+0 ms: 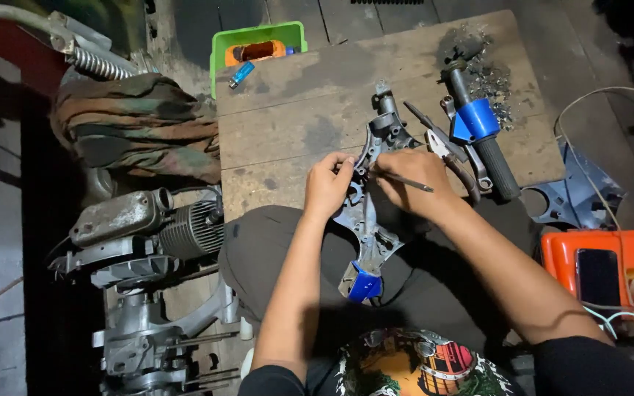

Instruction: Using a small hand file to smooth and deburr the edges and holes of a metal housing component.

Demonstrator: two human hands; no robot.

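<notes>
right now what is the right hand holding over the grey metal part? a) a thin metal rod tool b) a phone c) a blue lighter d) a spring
a: the right hand pinches a thin metal rod tool above the grey metal part.

We are in a rough repair workshop: a bare engine (148, 227) with cooling fins sits on the dark floor, a stained wooden board (295, 110) serves as a bench, with pliers (442, 147), metal shavings (489, 77) and a green plastic tray (258, 37) on it.
</notes>
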